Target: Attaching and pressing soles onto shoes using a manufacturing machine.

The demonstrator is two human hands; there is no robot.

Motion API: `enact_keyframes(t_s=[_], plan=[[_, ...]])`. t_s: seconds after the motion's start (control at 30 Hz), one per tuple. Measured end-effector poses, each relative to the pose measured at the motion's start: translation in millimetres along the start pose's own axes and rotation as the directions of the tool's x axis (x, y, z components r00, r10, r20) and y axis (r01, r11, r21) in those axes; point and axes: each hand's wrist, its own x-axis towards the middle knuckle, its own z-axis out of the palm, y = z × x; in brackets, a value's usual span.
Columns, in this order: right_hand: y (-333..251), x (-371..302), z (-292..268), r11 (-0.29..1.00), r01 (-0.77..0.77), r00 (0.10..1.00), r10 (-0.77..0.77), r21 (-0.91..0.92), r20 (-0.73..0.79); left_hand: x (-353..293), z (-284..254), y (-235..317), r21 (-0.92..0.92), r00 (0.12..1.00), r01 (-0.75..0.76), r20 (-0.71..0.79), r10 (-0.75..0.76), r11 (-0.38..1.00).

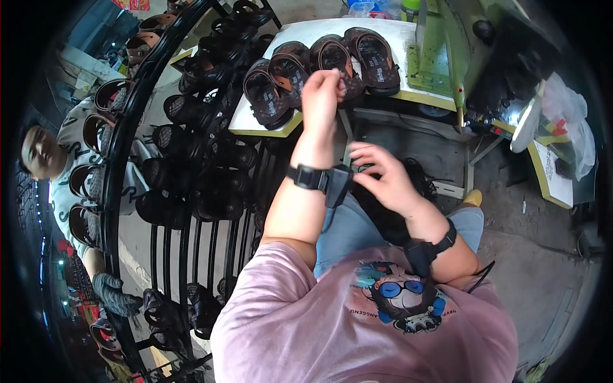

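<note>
Several dark brown sandals with tan-lined straps stand side by side on a white tabletop (pixel 313 29) in front of me. My left hand (pixel 320 96) is over the middle of this row, its fingers curled closed next to a sandal (pixel 333 57). Whatever the fingers hold, if anything, is hidden. At the right end of the row is another sandal (pixel 375 60), apart from my hands. My right hand (pixel 381 175) is lower, above my lap, with spread, slightly bent fingers and nothing visible in them. A dark heap (pixel 415 182) lies partly hidden behind it.
A black metal rack (pixel 113 172) full of dark sandals runs along my left. Behind it a person wears a grey glove (pixel 116 295). A green board (pixel 435 48) stands at the table's right end. Farther right hang plastic bags (pixel 565 112) by another white-topped table (pixel 552 172).
</note>
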Motion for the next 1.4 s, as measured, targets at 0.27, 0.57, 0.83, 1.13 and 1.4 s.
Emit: enact_keyframes(t_s=[0.27, 0.57, 0.83, 1.13, 1.4], plan=[[81.4, -85.8, -136.2, 0.909, -0.417, 0.874, 0.404, 0.008, -0.271, -23.7, -153.2, -32.6, 0.971, 0.926, -0.228, 0.239, 0.292, -0.072], [48.1, -82.1, -101.3, 0.912, -0.398, 0.916, 0.388, -0.100, -0.099, -114.9, -82.2, 42.3, 0.927, 0.779, -0.331, 0.373, 0.505, -0.174], [-22.0, -65.6, -77.7, 0.976, 0.193, 0.980, -0.187, -0.099, 0.066, -167.9, 52.9, 50.7, -0.084, 0.928, -0.051, 0.364, 0.078, 0.995], [-47.6, -106.0, -141.8, 0.905, -0.003, 0.976, -0.089, -0.425, -0.198, -167.2, 112.2, -4.0, -0.123, 0.742, 0.082, 0.670, 0.021, 0.989], [-74.5, -108.7, -160.3, 0.810, 0.080, 0.874, -0.337, -0.581, -0.350, -168.6, 133.6, -4.7, 0.028, 0.755, 0.297, 0.605, -0.253, 0.954]])
